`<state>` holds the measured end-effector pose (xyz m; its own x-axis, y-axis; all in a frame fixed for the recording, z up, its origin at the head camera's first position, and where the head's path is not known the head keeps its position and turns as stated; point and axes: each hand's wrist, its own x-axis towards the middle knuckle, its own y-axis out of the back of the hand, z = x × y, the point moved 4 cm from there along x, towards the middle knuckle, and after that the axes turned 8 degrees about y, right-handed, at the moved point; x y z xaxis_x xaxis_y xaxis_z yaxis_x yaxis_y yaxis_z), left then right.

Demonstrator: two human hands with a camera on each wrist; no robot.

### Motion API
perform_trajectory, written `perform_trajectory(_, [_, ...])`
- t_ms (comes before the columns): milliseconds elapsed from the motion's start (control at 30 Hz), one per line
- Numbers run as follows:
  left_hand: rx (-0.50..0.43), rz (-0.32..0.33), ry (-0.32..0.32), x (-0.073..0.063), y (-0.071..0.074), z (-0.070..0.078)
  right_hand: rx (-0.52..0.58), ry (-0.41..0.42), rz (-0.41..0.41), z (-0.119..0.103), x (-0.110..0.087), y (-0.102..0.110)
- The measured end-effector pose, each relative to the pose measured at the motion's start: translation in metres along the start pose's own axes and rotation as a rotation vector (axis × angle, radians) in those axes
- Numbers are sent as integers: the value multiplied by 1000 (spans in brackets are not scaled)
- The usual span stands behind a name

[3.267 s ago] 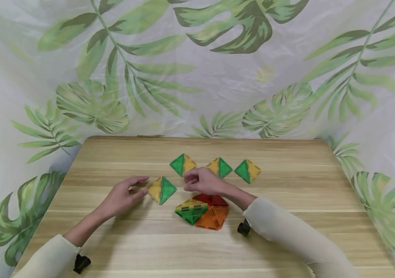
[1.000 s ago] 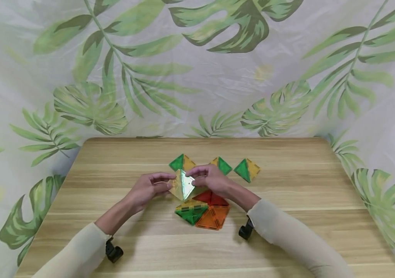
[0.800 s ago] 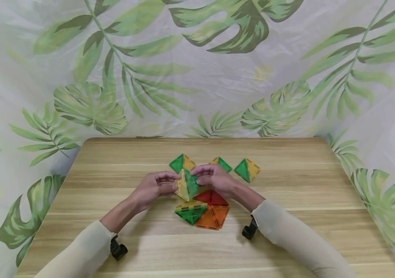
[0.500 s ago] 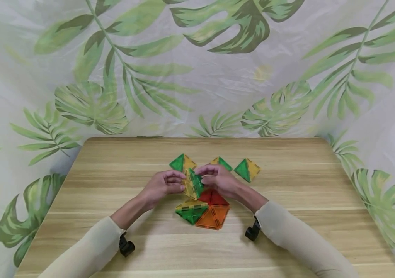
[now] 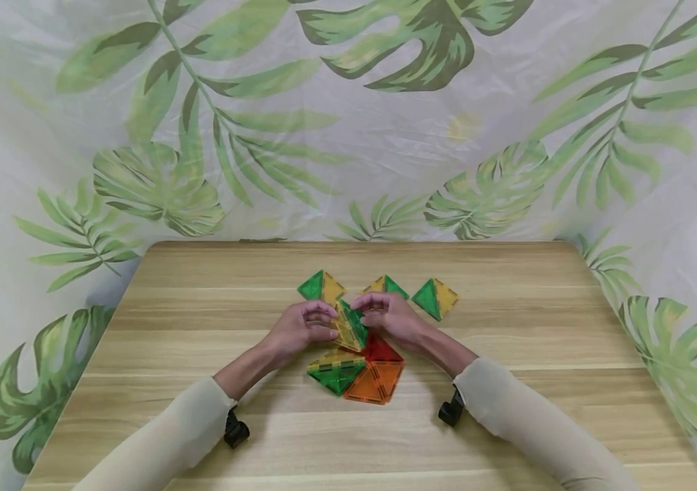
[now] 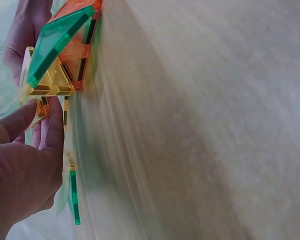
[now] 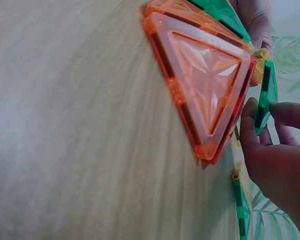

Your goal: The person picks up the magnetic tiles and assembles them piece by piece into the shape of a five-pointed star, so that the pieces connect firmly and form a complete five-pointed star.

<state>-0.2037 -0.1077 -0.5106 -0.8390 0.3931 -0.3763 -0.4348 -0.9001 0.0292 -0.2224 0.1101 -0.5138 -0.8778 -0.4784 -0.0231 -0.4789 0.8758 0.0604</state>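
Observation:
A yellow triangular magnetic tile [image 5: 346,334] and a green triangular magnetic tile [image 5: 357,327] meet along one edge as a folded pair. My left hand [image 5: 299,331] pinches the yellow one; my right hand [image 5: 394,319] pinches the green one [image 7: 266,95] between thumb and fingers. Just below them, on the table, stands a raised cluster of tiles: orange ones [image 5: 369,384] in front, red ones [image 5: 385,349] behind, and a tilted green-and-yellow pair [image 5: 337,376] on the left. The held pair's lower tip is at the cluster's back edge; contact there cannot be told.
Three flat green-and-yellow tile pairs lie farther back on the wooden table [image 5: 508,327]: a left pair [image 5: 310,285], a middle pair [image 5: 395,287] partly behind my right hand, and a right pair [image 5: 426,300]. A leaf-print cloth [image 5: 385,150] hangs behind the table.
The flat pair at the left was picked up, then folded along its shared edge. Both hands have moved it rightward and down toward the cluster, which stays in place.

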Motion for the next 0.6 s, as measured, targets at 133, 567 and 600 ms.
perform_trajectory(133, [29, 8, 2, 2, -2, -4, -12, 2, -5, 3, -1, 0])
perform_trajectory(567, [69, -6, -17, 2, -9, -6, -148, 53, -43, 4, -6, -3])
perform_trajectory(600, [72, -11, -22, 2, -9, -6, -156, 61, -44, 4, -6, -3])
